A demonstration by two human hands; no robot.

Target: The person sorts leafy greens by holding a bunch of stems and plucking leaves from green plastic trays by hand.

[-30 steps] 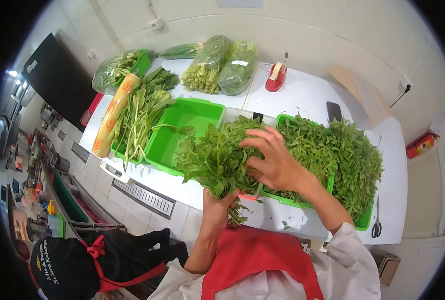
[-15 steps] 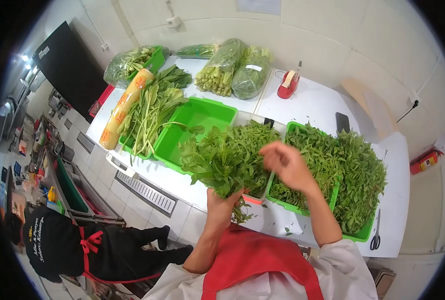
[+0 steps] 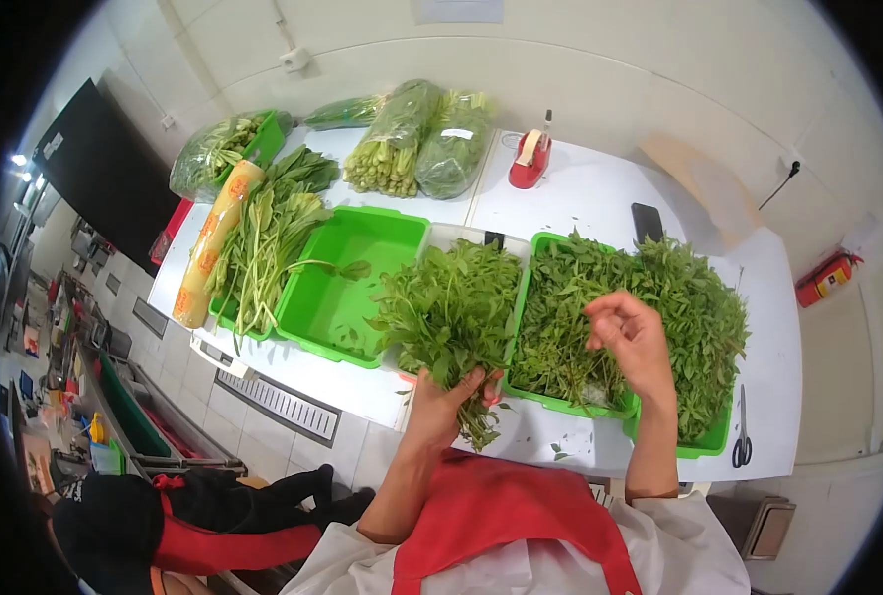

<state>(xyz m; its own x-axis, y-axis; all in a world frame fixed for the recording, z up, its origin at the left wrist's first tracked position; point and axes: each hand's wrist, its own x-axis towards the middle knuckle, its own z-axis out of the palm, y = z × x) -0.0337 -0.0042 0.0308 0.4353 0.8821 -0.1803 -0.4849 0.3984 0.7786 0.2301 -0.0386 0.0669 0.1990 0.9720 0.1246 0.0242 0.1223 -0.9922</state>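
Note:
My left hand [image 3: 439, 405] is wrapped round the stems of a thick bunch of leafy herbs [image 3: 446, 302]. The leaves point away from me, and the cut stems stick out below my fist. Beneath the bunch is a white tray [image 3: 448, 236], mostly hidden. Over the green bin [image 3: 524, 315] full of loose herb sprigs [image 3: 565, 342] hangs my right hand [image 3: 635, 342]. Its fingers are loosely bent and apart, and I see nothing in them. More sprigs [image 3: 699, 332] are heaped in a second green bin [image 3: 704, 451] at the right.
A green bin [image 3: 377, 223] with a few leaves stands left of the bunch. Beyond it are long-stemmed greens [image 3: 273, 238], a yellow-wrapped roll [image 3: 218, 243] and bagged vegetables [image 3: 392, 149]. Scissors [image 3: 742, 436], a phone [image 3: 647, 223] and a red tape dispenser [image 3: 530, 161] lie around. A co-worker [image 3: 124, 531] bends at the lower left.
My right hand has moved right, away from the bunch to above the herb bin. The left hand still grips the bunch, now more upright. The view has shifted, and the co-worker bends lower.

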